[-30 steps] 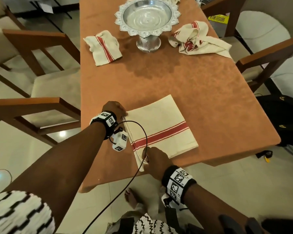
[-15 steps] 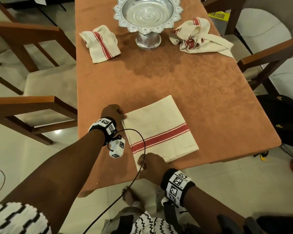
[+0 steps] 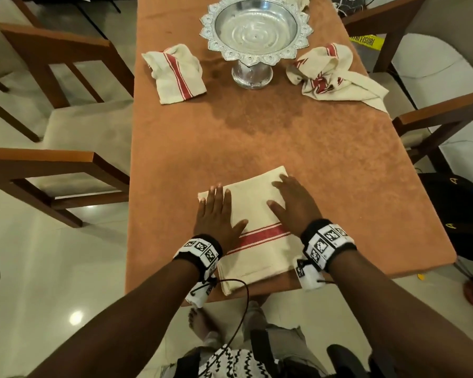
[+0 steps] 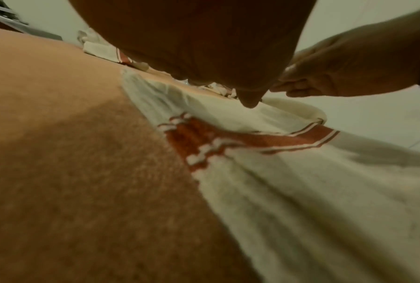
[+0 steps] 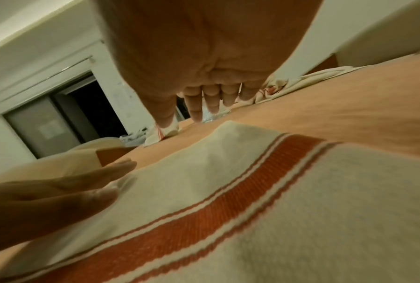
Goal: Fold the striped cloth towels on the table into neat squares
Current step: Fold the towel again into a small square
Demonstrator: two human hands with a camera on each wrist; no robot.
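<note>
I wear black wristbands [image 3: 328, 245] carrying black-and-white square markers, small white camera boxes [image 3: 309, 276] beneath, a thin black cable [image 3: 245, 301], and zigzag-patterned clothing [image 3: 235, 362].

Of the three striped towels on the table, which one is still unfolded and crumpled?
The crumpled towel right of the silver bowl; the far-left towel is folded, and the near towel lies flat under both hands.

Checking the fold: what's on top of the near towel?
Both hands, left hand and right hand, lie flat on the near towel; fabric beneath the palms is hidden.
</note>
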